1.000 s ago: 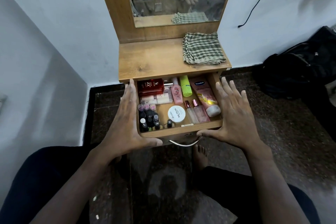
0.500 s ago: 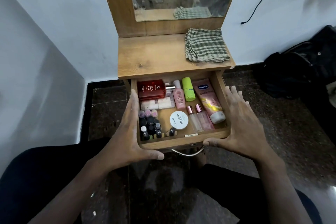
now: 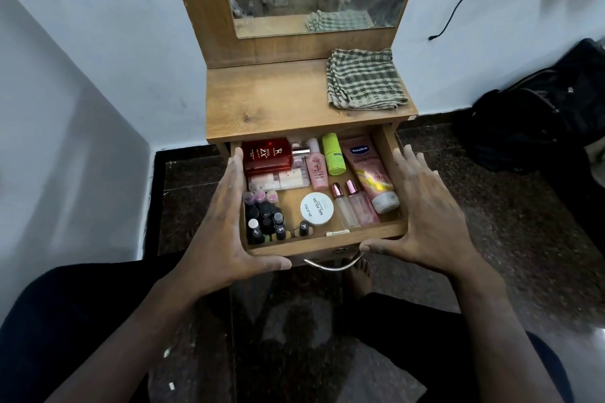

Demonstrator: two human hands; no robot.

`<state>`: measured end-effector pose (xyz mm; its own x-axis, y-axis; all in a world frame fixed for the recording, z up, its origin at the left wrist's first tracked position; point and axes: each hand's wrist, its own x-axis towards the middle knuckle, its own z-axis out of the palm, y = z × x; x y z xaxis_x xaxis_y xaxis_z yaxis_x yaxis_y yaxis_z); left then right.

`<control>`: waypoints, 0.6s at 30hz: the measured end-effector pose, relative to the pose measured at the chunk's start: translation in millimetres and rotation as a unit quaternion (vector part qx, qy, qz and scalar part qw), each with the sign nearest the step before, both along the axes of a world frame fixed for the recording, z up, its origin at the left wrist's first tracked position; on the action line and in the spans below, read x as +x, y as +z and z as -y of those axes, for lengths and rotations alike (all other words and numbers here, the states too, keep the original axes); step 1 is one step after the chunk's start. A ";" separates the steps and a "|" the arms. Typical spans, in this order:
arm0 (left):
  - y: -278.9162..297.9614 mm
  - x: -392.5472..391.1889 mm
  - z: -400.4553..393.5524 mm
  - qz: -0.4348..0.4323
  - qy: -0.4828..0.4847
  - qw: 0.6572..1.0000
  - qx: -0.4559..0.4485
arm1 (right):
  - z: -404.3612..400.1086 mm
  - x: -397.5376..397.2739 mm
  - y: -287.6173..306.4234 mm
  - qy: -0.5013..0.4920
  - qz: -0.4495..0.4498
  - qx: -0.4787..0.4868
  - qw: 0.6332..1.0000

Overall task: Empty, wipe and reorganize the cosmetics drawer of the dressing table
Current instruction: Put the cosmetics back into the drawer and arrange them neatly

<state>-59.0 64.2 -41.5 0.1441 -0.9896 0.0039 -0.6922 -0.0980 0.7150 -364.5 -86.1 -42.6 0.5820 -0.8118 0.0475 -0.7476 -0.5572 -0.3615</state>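
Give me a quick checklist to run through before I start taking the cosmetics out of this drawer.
1. Drawer pulled out enough to reach inside: ok, the contents show from front to back.
2. Both hands free: ok, left hand and right hand lie flat against the drawer's sides, holding nothing.
3. Space to set items down: ok, the dressing table top is bare on its left part.
4. Wiping cloth at hand: ok, the checked cloth lies folded on the top's right side.
5. Caps closed on the nail polish bottles: cannot tell, too small.
6. Vaseline tube closed: ok, its cap looks on.
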 end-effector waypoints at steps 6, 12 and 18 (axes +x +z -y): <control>3.3 8.6 18.2 0.044 0.011 0.999 -0.013 | 18.7 14.5 -1.9 -0.002 0.003 -0.034 0.999; 1.1 21.9 41.3 0.135 0.021 0.990 -0.020 | 37.8 31.7 -1.6 -0.009 0.007 -0.079 0.997; 0.3 35.5 64.3 0.187 0.016 0.982 -0.028 | 56.6 49.5 -3.0 -0.022 -0.006 -0.118 0.993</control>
<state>-23.5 -0.1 -41.3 0.1527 -0.9813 0.1175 -0.9044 -0.0909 0.4168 -315.0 -142.7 -45.6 0.5476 -0.8035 0.2337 -0.7764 -0.5920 -0.2161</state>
